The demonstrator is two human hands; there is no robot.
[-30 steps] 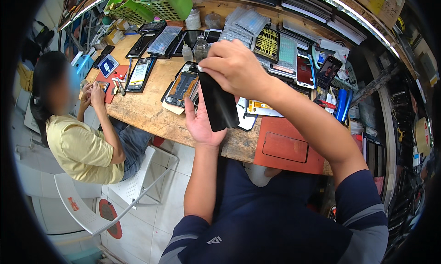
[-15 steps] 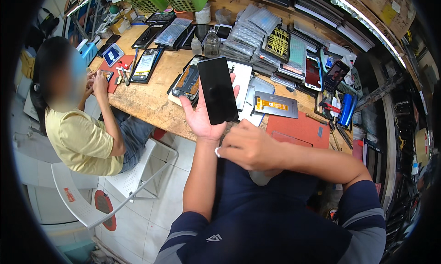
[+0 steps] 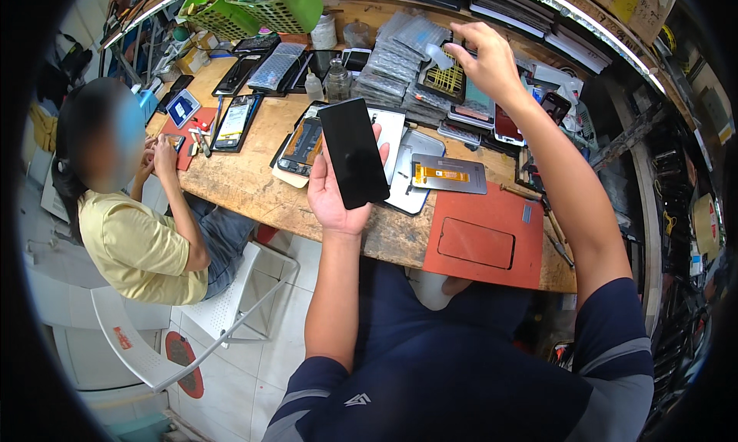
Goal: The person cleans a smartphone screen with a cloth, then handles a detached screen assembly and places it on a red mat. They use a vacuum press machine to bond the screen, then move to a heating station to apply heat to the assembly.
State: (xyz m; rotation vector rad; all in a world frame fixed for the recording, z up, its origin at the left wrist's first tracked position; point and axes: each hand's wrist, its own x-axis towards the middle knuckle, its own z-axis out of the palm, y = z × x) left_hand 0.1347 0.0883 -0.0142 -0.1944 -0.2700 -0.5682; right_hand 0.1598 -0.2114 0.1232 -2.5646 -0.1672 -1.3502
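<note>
My left hand [image 3: 335, 204] lies palm up over the table's front edge, thumb and fingers around the sides of a glossy black phone screen [image 3: 355, 151]. Whether it is a bare panel or a whole phone, I cannot tell. Raised at the back right, my right hand [image 3: 489, 64] has thumb and forefinger apart. Just off its thumb tip is a small whitish, see-through scrap [image 3: 439, 56], seemingly apart from the fingers, in front of a stack of bubble-wrapped packs [image 3: 384, 73]. Right of the black screen lies a grey display panel with an orange flex cable [image 3: 447, 174].
A red mat [image 3: 478, 246] with a thin black frame outline lies at the front right. An opened phone [image 3: 301, 146], a glass bottle [image 3: 337, 81] and a green basket [image 3: 284, 11] stand beyond. On the left a co-worker in a yellow shirt [image 3: 138, 246] sits working on a small device.
My right hand has swung from beside my left wrist up to the back right, its pinch opening and the small white scrap leaving it. My left hand still holds the black phone screen.
</note>
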